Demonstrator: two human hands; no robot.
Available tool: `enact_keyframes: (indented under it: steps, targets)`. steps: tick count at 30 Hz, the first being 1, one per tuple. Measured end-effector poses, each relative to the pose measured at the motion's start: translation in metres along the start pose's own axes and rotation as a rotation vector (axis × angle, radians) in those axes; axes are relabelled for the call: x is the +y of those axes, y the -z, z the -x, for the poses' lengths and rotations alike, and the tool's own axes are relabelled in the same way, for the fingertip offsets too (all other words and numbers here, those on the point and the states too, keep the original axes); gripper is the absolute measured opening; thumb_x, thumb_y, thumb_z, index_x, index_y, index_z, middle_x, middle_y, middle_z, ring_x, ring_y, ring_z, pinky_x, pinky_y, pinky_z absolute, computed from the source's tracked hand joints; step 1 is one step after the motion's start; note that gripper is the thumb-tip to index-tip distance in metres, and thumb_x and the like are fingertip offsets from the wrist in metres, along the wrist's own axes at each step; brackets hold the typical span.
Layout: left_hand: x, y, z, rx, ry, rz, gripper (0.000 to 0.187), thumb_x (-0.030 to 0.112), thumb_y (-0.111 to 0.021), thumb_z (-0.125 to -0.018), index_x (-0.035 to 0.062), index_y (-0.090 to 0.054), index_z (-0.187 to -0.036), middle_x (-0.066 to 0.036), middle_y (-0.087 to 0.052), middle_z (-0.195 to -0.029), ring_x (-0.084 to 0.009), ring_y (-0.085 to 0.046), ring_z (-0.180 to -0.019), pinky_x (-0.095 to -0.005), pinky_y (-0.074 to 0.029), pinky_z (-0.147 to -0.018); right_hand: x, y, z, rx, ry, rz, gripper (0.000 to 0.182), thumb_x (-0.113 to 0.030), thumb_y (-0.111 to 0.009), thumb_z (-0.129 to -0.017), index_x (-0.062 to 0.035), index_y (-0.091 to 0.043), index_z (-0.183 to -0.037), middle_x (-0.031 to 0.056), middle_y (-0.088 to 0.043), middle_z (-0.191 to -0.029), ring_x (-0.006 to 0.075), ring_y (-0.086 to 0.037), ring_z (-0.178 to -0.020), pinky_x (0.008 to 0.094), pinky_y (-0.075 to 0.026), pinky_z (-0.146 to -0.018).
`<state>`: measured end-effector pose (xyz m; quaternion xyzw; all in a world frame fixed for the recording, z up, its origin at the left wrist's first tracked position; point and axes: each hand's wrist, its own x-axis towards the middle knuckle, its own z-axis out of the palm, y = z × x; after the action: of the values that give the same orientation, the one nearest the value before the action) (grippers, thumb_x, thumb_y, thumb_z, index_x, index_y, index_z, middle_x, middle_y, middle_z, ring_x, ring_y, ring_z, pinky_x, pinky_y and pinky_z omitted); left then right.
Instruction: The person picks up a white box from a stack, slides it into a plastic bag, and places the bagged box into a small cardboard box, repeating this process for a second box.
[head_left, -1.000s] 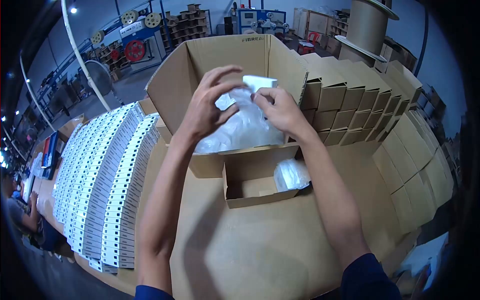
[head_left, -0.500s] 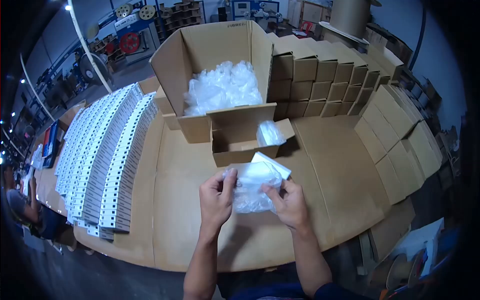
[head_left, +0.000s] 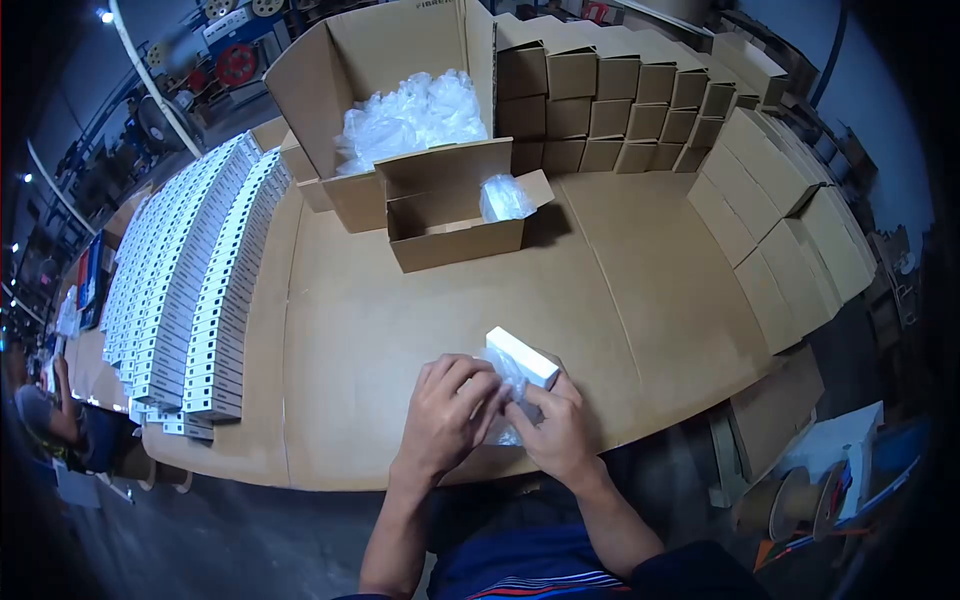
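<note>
Near the table's front edge, my left hand (head_left: 445, 415) has its fingers curled and pinches the clear plastic bag (head_left: 507, 372). My right hand (head_left: 552, 425) is closed around a small white box (head_left: 522, 357), with its thumb against the plastic. The box tilts away from me, its far end bare and its near part hidden by the bag and fingers. Beyond the hands stands an open cardboard carton (head_left: 458, 246). A plastic-wrapped item (head_left: 507, 198) rests inside its right end.
A large carton (head_left: 300, 95) full of clear plastic bags (head_left: 420, 115) stands at the back. Long rows of white boxes (head_left: 200, 290) line the left. Stacked brown cartons (head_left: 620, 95) fill the back right, with more cartons (head_left: 790, 220) at the right edge. Another person (head_left: 50, 410) is at far left.
Both hands have come closer to my body with the plastic bag and white box. The bag, spread between the hands before, is now bunched against the box. The view has tipped downward.
</note>
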<state>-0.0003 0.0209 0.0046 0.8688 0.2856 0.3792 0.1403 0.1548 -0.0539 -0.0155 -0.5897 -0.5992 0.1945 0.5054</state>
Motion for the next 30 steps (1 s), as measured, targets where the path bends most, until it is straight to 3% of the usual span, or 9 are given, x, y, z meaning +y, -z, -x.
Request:
enact_keyframes:
  steps: [5,9,12,14,17,18,23,26,30]
  targets:
    - [-0.008,-0.003,-0.002,0.160,0.255,0.222,0.014,0.008,-0.061,-0.101,0.0003,-0.062,-0.089,-0.006,-0.056,-0.055,-0.0117,-0.055,-0.042,-0.0276,-0.039,-0.041,0.004,0.019,0.007,-0.147,0.011,-0.033,0.018,-0.009,-0.077,-0.087,0.0052,-0.072,-0.096,0.0249,-0.059,-0.125,0.0370,-0.064,-0.108,0.0405,-0.051,-0.094]
    - [-0.012,0.010,-0.011,0.047,0.473,0.457,0.014,0.009,-0.062,-0.103,0.0008,-0.063,-0.092,0.002,-0.052,-0.051,-0.0057,-0.051,-0.040,-0.0248,-0.036,-0.038,0.006,0.037,0.010,-0.203,-0.026,-0.006,0.019,-0.011,-0.079,-0.087,0.0054,-0.070,-0.087,0.0219,-0.061,-0.107,0.0326,-0.064,-0.092,0.0387,-0.051,-0.082]
    - [-0.026,0.000,-0.007,0.411,0.427,0.614,0.009,0.007,-0.056,-0.104,0.0006,-0.058,-0.110,-0.002,-0.057,-0.066,-0.0083,-0.056,-0.059,-0.0225,-0.043,-0.054,0.012,0.037,0.016,-0.148,-0.149,0.007,0.021,-0.014,-0.080,-0.087,0.0043,-0.070,-0.086,0.0179,-0.061,-0.095,0.0275,-0.061,-0.079,0.0366,-0.050,-0.071]
    - [-0.040,-0.009,0.001,0.622,0.391,0.682,0.023,0.018,-0.056,-0.106,0.0017,-0.051,-0.122,-0.009,-0.058,-0.104,-0.0132,-0.058,-0.095,-0.0283,-0.049,-0.081,0.029,0.028,0.021,-0.060,-0.199,-0.061,0.022,-0.016,-0.081,-0.087,0.0035,-0.071,-0.086,0.0156,-0.061,-0.090,0.0242,-0.059,-0.072,0.0354,-0.048,-0.066]
    - [-0.041,-0.027,0.040,0.329,0.506,1.020,0.047,0.032,-0.061,-0.103,0.0014,-0.045,-0.134,-0.010,-0.050,-0.129,-0.0180,-0.054,-0.116,-0.0344,-0.047,-0.101,0.047,0.014,0.026,0.066,-0.221,-0.192,0.023,-0.019,-0.080,-0.090,0.0023,-0.073,-0.089,0.0128,-0.061,-0.088,0.0209,-0.057,-0.072,0.0344,-0.047,-0.064]
    - [-0.017,-0.030,0.037,0.300,0.594,1.096,0.044,0.023,-0.071,-0.098,-0.0005,-0.051,-0.128,-0.010,-0.057,-0.119,-0.0180,-0.056,-0.112,-0.0337,-0.044,-0.103,0.048,0.013,0.025,0.075,-0.203,-0.202,0.023,-0.019,-0.080,-0.090,0.0023,-0.073,-0.090,0.0127,-0.061,-0.088,0.0208,-0.057,-0.073,0.0343,-0.047,-0.065]
    - [0.007,-0.025,0.038,0.078,0.937,1.005,0.031,0.008,-0.070,-0.097,-0.0018,-0.058,-0.125,-0.005,-0.068,-0.101,-0.0100,-0.063,-0.093,-0.0258,-0.051,-0.085,0.042,0.008,0.022,0.083,-0.250,-0.193,0.029,-0.027,-0.074,-0.095,0.0020,-0.073,-0.091,0.0122,-0.059,-0.086,0.0200,-0.054,-0.075,0.0332,-0.045,-0.067]
    - [0.005,-0.028,0.030,0.359,0.822,1.168,0.029,0.007,-0.070,-0.097,-0.0014,-0.058,-0.123,-0.004,-0.070,-0.098,-0.0075,-0.065,-0.088,-0.0219,-0.052,-0.075,0.028,0.014,0.019,0.091,-0.296,-0.166,0.035,-0.030,-0.068,-0.101,0.0031,-0.072,-0.091,0.0105,-0.054,-0.083,0.0186,-0.050,-0.074,0.0329,-0.043,-0.066]
    - [-0.008,-0.021,0.047,0.306,0.778,1.160,0.038,0.005,-0.074,-0.093,-0.0026,-0.057,-0.126,-0.010,-0.067,-0.114,-0.0114,-0.066,-0.099,-0.0274,-0.054,-0.088,0.039,0.004,0.023,0.155,-0.257,-0.216,0.036,-0.029,-0.066,-0.102,0.0041,-0.069,-0.089,0.0096,-0.052,-0.082,0.0176,-0.049,-0.074,0.0326,-0.042,-0.066]
